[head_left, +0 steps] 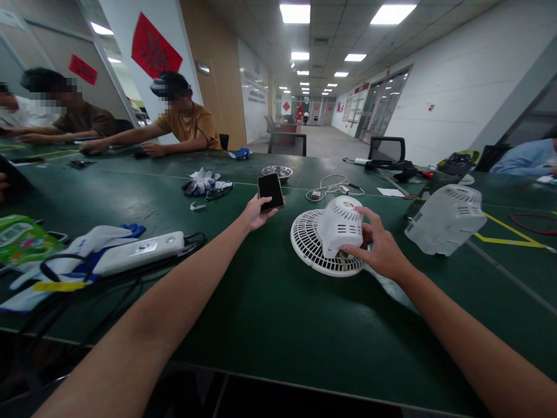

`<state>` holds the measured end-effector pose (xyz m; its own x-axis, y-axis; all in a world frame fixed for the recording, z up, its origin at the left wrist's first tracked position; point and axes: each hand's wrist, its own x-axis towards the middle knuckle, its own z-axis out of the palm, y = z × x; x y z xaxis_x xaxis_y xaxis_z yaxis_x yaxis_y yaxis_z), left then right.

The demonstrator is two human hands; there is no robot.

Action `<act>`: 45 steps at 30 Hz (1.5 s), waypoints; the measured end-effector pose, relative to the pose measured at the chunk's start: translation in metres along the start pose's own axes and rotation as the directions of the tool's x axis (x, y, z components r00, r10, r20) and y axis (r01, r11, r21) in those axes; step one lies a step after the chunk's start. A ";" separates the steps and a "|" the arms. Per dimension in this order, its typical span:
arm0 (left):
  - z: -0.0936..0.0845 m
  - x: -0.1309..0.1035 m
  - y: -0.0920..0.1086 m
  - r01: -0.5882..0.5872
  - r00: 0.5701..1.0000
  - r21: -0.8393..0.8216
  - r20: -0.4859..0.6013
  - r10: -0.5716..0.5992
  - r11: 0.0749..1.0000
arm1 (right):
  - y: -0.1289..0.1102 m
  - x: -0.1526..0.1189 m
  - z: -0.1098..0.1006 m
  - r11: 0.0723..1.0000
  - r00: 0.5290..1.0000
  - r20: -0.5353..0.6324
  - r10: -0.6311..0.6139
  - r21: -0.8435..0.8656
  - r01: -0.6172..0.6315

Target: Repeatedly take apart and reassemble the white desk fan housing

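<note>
My left hand [256,215] is closed around a dark-screened smartphone [270,192], the thumb lying over the screen's lower part. A white plastic fan motor housing [342,228] with slots sits on top of a round white fan grille [305,238] on the green table. Thumb and fingers of my right hand [383,247] grip this housing from its right side. The underside of the housing and part of the grille are hidden. Behind the grille lies a coiled white cable [333,187], and a metal bowl [277,172] stands just past the phone.
A translucent white plastic housing [448,220] stands to the right. At the left lie a white power strip [139,253], work gloves [82,244], black cables and a green packet [24,235]. More gloves [202,183] lie mid-table. Several people sit along the far left side.
</note>
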<state>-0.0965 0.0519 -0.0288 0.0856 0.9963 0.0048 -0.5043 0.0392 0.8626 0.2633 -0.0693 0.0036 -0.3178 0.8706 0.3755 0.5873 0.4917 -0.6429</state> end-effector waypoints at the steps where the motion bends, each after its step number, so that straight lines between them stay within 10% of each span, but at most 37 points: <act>1: 0.000 -0.001 -0.001 0.004 0.999 -0.013 0.037 -0.004 1.000 | 0.000 0.000 0.000 1.000 1.000 0.002 0.002 0.003 -0.002; 19: -0.009 -0.007 -0.006 0.047 0.973 0.123 0.220 -0.074 0.991 | -0.002 0.000 -0.001 1.000 1.000 0.019 0.007 0.002 -0.007; 33: -0.009 -0.006 -0.005 0.077 0.985 0.138 0.143 -0.097 0.987 | -0.004 -0.001 -0.001 1.000 1.000 0.018 0.001 0.002 -0.001; 41: -0.019 0.012 0.002 0.280 0.951 0.181 -0.183 -0.248 0.943 | -0.004 -0.001 -0.001 1.000 1.000 0.026 0.015 0.021 -0.015; 45: -0.025 0.012 0.016 0.268 0.886 0.528 -0.464 0.009 0.806 | -0.003 -0.001 0.000 1.000 1.000 0.019 0.008 0.030 -0.008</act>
<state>-0.1256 0.0666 -0.0275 -0.3270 0.9185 -0.2224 0.0700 0.2583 0.9635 0.2620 -0.0715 0.0053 -0.3274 0.8745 0.3579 0.5673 0.4848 -0.6657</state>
